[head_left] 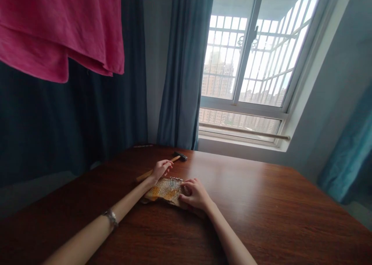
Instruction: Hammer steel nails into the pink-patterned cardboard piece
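Note:
A rough, pale piece of wood (162, 191), dotted with many small dark holes and marked with orange-yellow patches, lies on the table in front of me. Several nails (176, 182) stand upright in a row near its far edge. My right hand (197, 194) covers the board's right end, thumb and fingers bent against it. Over the board's far left side, my left hand (161, 169) is closed with curled fingertips; whatever they pinch is too small to make out. Behind that hand lies a hammer (180, 156), its wooden handle partly hidden by the hand.
The brown wooden table (261, 203) extends widely to the right. Dark blue curtains (183, 71) hang behind it, beside a barred window (247, 63). A pink cloth (64, 28) hangs at the upper left. Another blue curtain (348, 152) is at the right.

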The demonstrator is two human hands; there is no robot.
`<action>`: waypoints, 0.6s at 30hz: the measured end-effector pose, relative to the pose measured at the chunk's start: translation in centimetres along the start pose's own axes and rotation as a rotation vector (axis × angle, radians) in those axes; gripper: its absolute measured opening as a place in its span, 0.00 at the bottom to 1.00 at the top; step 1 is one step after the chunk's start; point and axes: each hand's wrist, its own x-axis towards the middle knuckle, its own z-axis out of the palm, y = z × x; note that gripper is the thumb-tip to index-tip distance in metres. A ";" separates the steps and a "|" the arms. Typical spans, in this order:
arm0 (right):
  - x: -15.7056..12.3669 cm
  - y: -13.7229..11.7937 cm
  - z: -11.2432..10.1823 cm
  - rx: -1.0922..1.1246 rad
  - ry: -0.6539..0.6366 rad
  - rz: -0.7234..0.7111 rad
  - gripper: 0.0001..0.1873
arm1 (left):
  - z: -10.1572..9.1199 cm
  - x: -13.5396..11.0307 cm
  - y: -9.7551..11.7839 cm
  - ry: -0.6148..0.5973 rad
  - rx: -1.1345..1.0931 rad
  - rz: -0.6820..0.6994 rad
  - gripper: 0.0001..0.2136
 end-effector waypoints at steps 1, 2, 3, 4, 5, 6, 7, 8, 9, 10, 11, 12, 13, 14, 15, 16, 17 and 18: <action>0.1 0.2 0.1 0.018 0.008 0.009 0.19 | 0.5 -0.7 -0.1 -0.023 -0.042 -0.006 0.15; 0.2 0.3 0.1 0.036 0.019 0.019 0.17 | 0.9 -1.2 -0.1 -0.043 -0.045 0.018 0.15; 0.3 0.5 0.2 0.053 0.032 0.027 0.14 | 1.3 -1.8 -0.1 -0.060 -0.019 0.063 0.14; 0.4 0.7 0.3 0.068 0.045 0.033 0.13 | 1.6 -2.2 -0.1 -0.077 0.018 0.114 0.13; 0.4 0.8 0.4 0.082 0.059 0.038 0.12 | 1.8 -2.6 0.0 -0.094 0.057 0.161 0.13; 0.5 1.0 0.4 0.096 0.067 0.042 0.12 | 1.9 -2.9 0.2 -0.112 0.088 0.196 0.14; 0.7 1.2 0.5 0.109 0.069 0.047 0.12 | 1.9 -3.2 0.4 -0.129 0.107 0.216 0.15; 0.8 1.3 0.5 0.119 0.070 0.058 0.12 | 1.8 -3.5 0.6 -0.147 0.115 0.220 0.17; 1.0 1.5 0.5 0.121 0.069 0.076 0.12 | 1.6 -3.8 0.8 -0.168 0.115 0.213 0.18; 1.2 1.6 0.5 0.115 0.068 0.099 0.13 | 1.4 -4.0 0.9 -0.199 0.114 0.197 0.19; 1.5 1.6 0.5 0.102 0.069 0.121 0.12 | 1.0 -4.2 1.1 -0.238 0.113 0.176 0.19; 1.8 1.7 0.6 0.084 0.073 0.142 0.12 | 0.6 -4.4 1.3 -0.289 0.112 0.150 0.19; 2.1 1.7 0.7 0.063 0.085 0.162 0.11 | 0.2 -4.5 1.4 -0.348 0.108 0.122 0.19; 2.5 1.7 0.9 0.043 0.099 0.179 0.10 | -0.3 -4.6 1.6 -0.411 0.099 0.096 0.18; 2.8 1.6 1.1 0.026 0.118 0.196 0.10 | -0.8 -4.7 1.7 -0.469 0.083 0.077 0.18; 3.1 1.4 1.4 0.012 0.140 0.212 0.10 | -1.3 -4.7 1.9 -0.520 0.061 0.062 0.17; 3.3 1.2 1.8 -0.001 0.159 0.226 0.10 | -1.8 -4.8 2.1 -0.565 0.037 0.050 0.16; 3.4 1.0 2.1 -0.011 0.171 0.237 0.10 | -2.2 -4.9 2.3 -0.600 0.016 0.040 0.16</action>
